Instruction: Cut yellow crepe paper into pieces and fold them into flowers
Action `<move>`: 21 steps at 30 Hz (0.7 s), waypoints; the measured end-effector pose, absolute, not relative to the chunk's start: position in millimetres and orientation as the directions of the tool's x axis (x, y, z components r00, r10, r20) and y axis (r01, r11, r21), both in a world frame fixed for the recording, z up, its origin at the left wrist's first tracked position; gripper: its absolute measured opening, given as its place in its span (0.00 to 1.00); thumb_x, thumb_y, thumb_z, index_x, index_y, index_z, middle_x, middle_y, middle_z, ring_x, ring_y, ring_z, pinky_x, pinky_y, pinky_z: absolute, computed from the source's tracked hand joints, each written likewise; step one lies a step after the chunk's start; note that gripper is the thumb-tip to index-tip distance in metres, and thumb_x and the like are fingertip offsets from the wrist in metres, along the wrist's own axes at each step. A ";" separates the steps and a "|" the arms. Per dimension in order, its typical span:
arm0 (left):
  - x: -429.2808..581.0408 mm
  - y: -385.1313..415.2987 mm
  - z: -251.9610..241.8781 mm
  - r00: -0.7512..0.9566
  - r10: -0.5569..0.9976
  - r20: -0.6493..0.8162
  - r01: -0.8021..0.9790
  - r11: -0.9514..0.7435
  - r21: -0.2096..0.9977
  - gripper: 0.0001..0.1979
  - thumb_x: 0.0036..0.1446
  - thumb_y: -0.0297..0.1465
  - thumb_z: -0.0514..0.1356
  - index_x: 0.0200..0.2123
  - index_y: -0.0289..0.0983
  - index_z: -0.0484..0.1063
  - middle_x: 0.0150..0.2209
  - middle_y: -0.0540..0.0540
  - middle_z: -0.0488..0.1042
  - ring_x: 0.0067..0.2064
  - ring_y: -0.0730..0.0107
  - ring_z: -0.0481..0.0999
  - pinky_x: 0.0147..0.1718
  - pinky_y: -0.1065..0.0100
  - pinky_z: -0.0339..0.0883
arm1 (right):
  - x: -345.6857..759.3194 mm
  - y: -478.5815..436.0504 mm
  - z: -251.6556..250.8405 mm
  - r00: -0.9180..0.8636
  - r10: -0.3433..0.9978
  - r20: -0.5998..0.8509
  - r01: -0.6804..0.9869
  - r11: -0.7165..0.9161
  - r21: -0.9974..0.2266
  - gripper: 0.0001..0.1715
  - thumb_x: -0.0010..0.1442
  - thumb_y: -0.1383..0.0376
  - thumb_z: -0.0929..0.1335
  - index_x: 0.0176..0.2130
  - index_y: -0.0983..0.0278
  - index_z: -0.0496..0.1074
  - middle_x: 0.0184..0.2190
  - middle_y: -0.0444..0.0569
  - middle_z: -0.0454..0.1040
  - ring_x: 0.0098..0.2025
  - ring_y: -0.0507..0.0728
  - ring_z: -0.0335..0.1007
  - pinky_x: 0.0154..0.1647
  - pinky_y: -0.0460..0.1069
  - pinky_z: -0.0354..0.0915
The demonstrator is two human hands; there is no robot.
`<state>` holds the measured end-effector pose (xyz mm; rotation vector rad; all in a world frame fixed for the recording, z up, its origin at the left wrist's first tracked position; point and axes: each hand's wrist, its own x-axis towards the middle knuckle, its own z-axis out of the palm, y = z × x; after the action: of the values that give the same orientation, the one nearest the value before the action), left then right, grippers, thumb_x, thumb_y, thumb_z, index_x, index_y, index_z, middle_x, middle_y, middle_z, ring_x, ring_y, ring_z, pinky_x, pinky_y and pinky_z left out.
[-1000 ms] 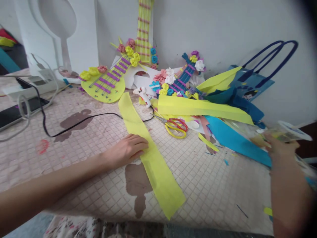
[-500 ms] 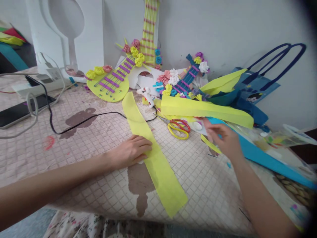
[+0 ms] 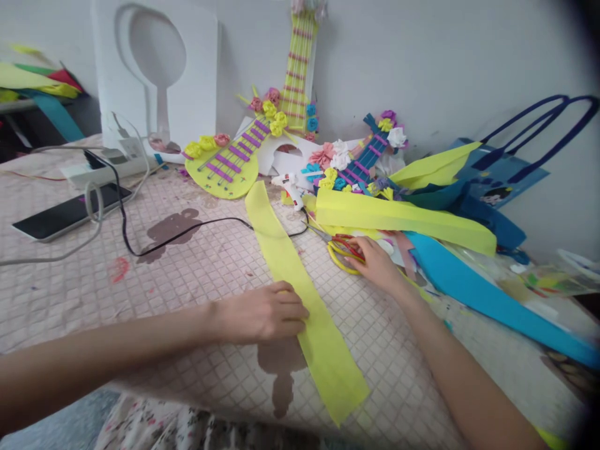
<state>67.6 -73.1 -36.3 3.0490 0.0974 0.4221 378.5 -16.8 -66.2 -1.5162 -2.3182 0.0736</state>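
Note:
A long strip of yellow crepe paper (image 3: 323, 337) lies slantwise on the quilted table cover. My left hand (image 3: 269, 312) rests at its left edge, fingers curled together over the paper. To the right, my right hand (image 3: 379, 262) has its fingers on the red and yellow handles of the scissors (image 3: 344, 255), which still lie on the table with blades pointing up and left. The fingertips are partly hidden, but they look closed round the handle. Just beyond the scissors are a white glue gun (image 3: 291, 189) and a folded piece of yellow crepe paper (image 3: 403, 215).
Paper-flowered yellow guitar (image 3: 227, 165) and blue guitar (image 3: 363, 159) models stand by the wall. A black cord (image 3: 187, 226) crosses the table under the strip. A phone (image 3: 70, 211) lies left; blue paper (image 3: 487, 297) and a blue bag (image 3: 497, 178) are right.
My right hand has moved left from beside the blue paper onto the scissors' handles. My left hand stays on the yellow strip. The view has shifted slightly.

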 end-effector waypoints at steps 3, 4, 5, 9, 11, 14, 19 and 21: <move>79.9 -77.5 -40.8 0.961 -0.006 0.276 0.006 -0.999 -0.042 0.13 0.64 0.25 0.47 0.29 0.36 0.68 0.31 0.44 0.74 0.37 0.68 0.71 0.40 0.64 0.63 | 374.3 -19.0 -65.9 -0.344 0.876 0.337 0.857 0.440 -0.267 0.16 0.58 0.65 0.65 0.47 0.62 0.65 0.43 0.54 0.70 0.48 0.63 0.66 0.48 0.59 0.64; 82.2 -77.8 -42.3 0.957 0.004 0.289 0.018 -0.999 -0.047 0.14 0.64 0.25 0.47 0.28 0.35 0.68 0.29 0.44 0.73 0.35 0.68 0.71 0.38 0.64 0.63 | 371.8 -20.7 -64.5 -0.333 0.863 0.380 0.850 0.449 -0.276 0.15 0.59 0.65 0.64 0.47 0.62 0.65 0.43 0.54 0.70 0.48 0.62 0.66 0.49 0.59 0.64; 83.3 -78.0 -43.3 0.948 0.031 0.315 0.037 -0.999 -0.015 0.13 0.63 0.25 0.48 0.29 0.35 0.68 0.29 0.45 0.73 0.35 0.68 0.71 0.37 0.64 0.63 | 368.8 -23.1 -62.6 -0.317 0.846 0.428 0.840 0.460 -0.287 0.14 0.60 0.65 0.63 0.47 0.62 0.66 0.43 0.54 0.69 0.49 0.62 0.65 0.50 0.58 0.63; 79.2 -80.7 -41.0 0.801 0.444 0.402 0.204 -0.834 0.513 0.08 0.61 0.25 0.51 0.37 0.35 0.70 0.37 0.43 0.76 0.39 0.70 0.74 0.40 0.68 0.66 | 350.8 -39.1 -51.8 -0.284 0.800 0.528 0.723 0.541 -0.431 0.12 0.61 0.63 0.64 0.45 0.61 0.68 0.43 0.53 0.71 0.49 0.61 0.66 0.50 0.57 0.63; 75.1 -82.8 -38.5 0.661 0.698 0.277 0.228 -0.538 0.812 0.08 0.59 0.26 0.53 0.38 0.35 0.71 0.37 0.44 0.76 0.38 0.71 0.75 0.40 0.70 0.67 | 337.8 -48.0 -48.3 -0.297 0.828 0.476 0.593 0.551 -0.587 0.14 0.62 0.59 0.64 0.46 0.60 0.68 0.44 0.53 0.71 0.48 0.60 0.67 0.49 0.56 0.64; 69.1 -82.7 -37.5 0.512 0.859 0.001 0.115 -0.069 0.991 0.07 0.56 0.31 0.57 0.34 0.33 0.71 0.32 0.46 0.75 0.33 0.73 0.74 0.33 0.71 0.67 | 314.7 -58.1 -49.0 -0.438 0.845 0.307 0.294 0.458 -0.839 0.26 0.62 0.46 0.59 0.50 0.58 0.67 0.48 0.54 0.70 0.50 0.61 0.67 0.50 0.56 0.63; 60.7 -67.5 -42.9 0.365 0.892 -0.267 -0.162 0.343 0.925 0.13 0.48 0.36 0.64 0.29 0.33 0.66 0.28 0.50 0.70 0.29 0.76 0.70 0.28 0.72 0.66 | 278.5 -68.4 -54.0 -0.600 0.785 0.154 -0.084 0.130 -0.988 0.42 0.54 0.35 0.57 0.54 0.60 0.64 0.50 0.57 0.70 0.54 0.64 0.65 0.51 0.58 0.63; 59.0 -58.7 -45.4 0.341 0.887 -0.311 -0.240 0.402 0.884 0.14 0.47 0.36 0.65 0.29 0.33 0.66 0.28 0.49 0.70 0.29 0.75 0.71 0.30 0.69 0.69 | 268.3 -71.2 -54.5 -0.608 0.787 0.107 -0.108 0.051 -0.993 0.37 0.55 0.40 0.63 0.54 0.60 0.62 0.50 0.56 0.70 0.53 0.62 0.66 0.52 0.57 0.62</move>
<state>59.0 -58.7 -45.4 0.8478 0.9304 0.8597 268.3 -71.2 -54.5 -0.6924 -1.6393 1.6416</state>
